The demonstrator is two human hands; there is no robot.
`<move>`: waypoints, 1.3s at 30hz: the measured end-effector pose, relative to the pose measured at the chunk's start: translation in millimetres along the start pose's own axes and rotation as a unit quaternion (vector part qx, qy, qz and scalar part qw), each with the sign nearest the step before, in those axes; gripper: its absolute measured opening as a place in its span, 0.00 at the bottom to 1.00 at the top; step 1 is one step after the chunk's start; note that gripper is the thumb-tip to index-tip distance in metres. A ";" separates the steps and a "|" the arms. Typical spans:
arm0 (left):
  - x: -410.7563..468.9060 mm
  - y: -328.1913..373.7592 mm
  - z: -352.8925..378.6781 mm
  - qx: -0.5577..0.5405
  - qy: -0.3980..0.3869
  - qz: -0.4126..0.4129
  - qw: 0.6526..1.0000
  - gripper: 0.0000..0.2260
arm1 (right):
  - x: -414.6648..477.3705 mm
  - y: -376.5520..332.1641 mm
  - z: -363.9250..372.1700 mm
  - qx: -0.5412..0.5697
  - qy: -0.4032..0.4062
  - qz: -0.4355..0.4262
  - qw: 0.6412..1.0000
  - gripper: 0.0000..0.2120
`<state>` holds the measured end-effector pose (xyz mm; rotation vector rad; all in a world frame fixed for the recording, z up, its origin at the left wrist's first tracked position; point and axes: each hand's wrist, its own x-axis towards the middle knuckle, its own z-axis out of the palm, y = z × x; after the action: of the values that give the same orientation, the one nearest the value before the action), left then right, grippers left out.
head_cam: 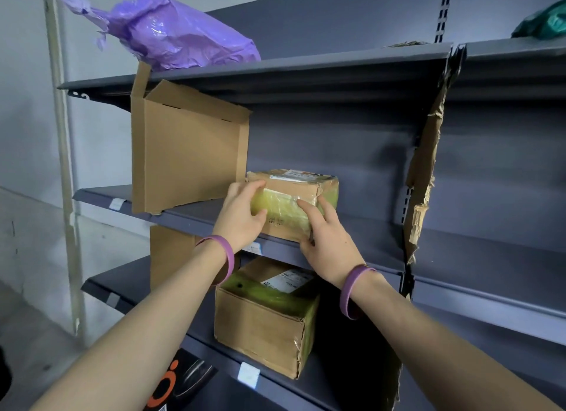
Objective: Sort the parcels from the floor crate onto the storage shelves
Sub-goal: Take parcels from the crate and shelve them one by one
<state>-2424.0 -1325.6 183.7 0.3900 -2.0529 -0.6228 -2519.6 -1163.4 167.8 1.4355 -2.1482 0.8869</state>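
Observation:
A small cardboard parcel (294, 196) wrapped in yellowish tape, with a white label on top, sits on the middle grey shelf (373, 239). My left hand (242, 211) grips its left front corner, fingers over the top edge and thumb on the front face. My right hand (327, 242) holds its right front corner, with fingers laid against the front face. Both wrists wear purple bands.
A tall open cardboard box (186, 153) stands left of the parcel on the same shelf. A larger taped box (263, 315) sits on the shelf below. A purple plastic bag (171, 31) lies on the top shelf. Torn cardboard (425, 172) hangs along the upright at right.

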 end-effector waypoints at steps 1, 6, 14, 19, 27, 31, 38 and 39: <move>2.1 -0.9 2.3 0.008 -0.011 -0.008 1.000 0.25 | 3.9 0.7 -0.2 -0.002 -0.010 0.007 1.000 0.33; 5.9 -1.8 11.0 0.014 -0.034 -0.028 0.999 0.26 | 12.6 2.8 -2.8 0.003 -0.035 0.016 0.999 0.33; -43.0 49.1 15.5 -0.010 0.009 0.012 1.000 0.22 | -32.3 -0.5 -24.3 0.061 -0.008 -0.004 0.998 0.31; -100.3 106.3 37.3 -0.126 0.030 0.063 0.990 0.19 | -107.5 -2.4 -66.0 0.077 0.024 -0.035 0.996 0.29; -211.5 254.9 144.6 -0.223 -0.120 0.153 0.955 0.18 | -285.0 76.2 -186.9 -0.027 0.080 0.127 0.988 0.29; -292.9 341.1 197.7 -0.261 -0.222 0.171 0.924 0.22 | -399.6 107.0 -261.7 -0.105 0.103 0.232 0.961 0.31; -447.2 489.5 257.2 -0.294 -0.355 0.248 0.852 0.23 | -602.0 111.8 -387.2 -0.174 0.132 0.403 0.888 0.33; -467.7 508.1 261.9 -0.296 -0.371 0.257 0.842 0.23 | -627.6 108.1 -401.9 -0.186 0.134 0.426 0.875 0.34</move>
<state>-2418.5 -602.5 33.3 -0.8748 -2.3589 -1.1251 -2381.4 -437.5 23.0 0.1155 -2.5288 0.7943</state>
